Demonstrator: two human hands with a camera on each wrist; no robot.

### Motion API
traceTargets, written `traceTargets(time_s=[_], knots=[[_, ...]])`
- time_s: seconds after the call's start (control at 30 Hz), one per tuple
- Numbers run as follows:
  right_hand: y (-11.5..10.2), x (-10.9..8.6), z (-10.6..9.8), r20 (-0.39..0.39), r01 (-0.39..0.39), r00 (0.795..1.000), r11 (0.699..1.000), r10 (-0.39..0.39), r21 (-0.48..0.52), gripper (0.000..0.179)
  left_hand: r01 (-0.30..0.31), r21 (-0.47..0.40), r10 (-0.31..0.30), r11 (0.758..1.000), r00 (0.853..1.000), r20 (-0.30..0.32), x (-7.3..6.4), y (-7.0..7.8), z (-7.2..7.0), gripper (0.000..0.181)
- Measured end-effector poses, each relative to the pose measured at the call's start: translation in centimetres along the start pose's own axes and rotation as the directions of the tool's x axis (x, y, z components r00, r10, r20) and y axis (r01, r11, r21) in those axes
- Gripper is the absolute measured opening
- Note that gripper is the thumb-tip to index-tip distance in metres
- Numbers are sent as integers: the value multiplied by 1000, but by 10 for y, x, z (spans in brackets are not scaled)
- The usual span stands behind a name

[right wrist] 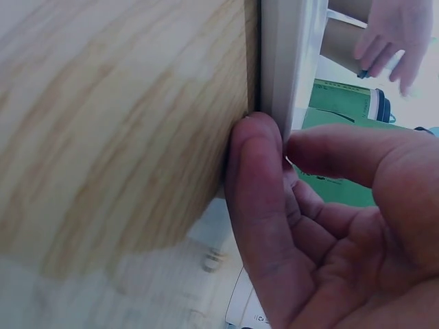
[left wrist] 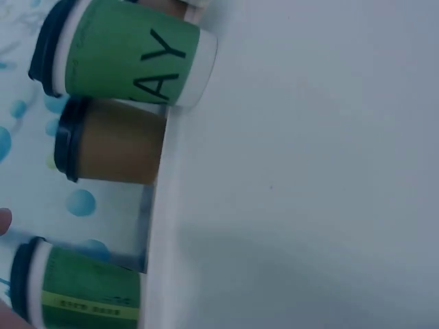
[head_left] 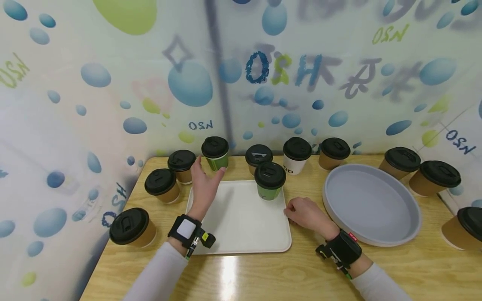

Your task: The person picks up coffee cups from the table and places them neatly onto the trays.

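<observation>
Right hand (head_left: 306, 212): pinches right edge of flat white rectangular tray (head_left: 233, 225), likely steadying it
Left hand (head_left: 204, 186): fingers spread, holding nothing, near black-lidded green paper cup (head_left: 216, 152) behind tray (seemingly shaped to its width)
Second black-lidded green paper cup (head_left: 269, 182): upright on tray, back right, perhaps leaving space

Head cam looks forward-down over your table (head_left: 260, 278); left-wrist cam faces across the tray (head_left: 241, 225), close; right-wrist cam, nearest, faces its edge. All share the tray.
</observation>
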State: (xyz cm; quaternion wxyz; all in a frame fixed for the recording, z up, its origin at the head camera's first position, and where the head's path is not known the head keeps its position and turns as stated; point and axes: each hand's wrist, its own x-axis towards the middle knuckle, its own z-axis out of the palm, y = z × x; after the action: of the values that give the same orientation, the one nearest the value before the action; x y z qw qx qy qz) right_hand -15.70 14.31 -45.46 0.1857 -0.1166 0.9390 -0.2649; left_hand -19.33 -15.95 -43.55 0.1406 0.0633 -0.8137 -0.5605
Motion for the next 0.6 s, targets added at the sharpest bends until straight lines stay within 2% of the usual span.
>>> traceTargets(time_s=[0.17,0.4,0.6], knots=[[0,0,-2,14,-5,1000,1000,5,20,23,77,-1,-77,997,997,-12,17,-11,11,98],[1,-1,-3,28,-1,1000,999,0,41,24,73,8,-72,997,996,-55,37,-20,22,103],[1,-1,-1,40,-13,999,998,11,61,23,100,14,-98,995,991,-90,51,-23,26,105]])
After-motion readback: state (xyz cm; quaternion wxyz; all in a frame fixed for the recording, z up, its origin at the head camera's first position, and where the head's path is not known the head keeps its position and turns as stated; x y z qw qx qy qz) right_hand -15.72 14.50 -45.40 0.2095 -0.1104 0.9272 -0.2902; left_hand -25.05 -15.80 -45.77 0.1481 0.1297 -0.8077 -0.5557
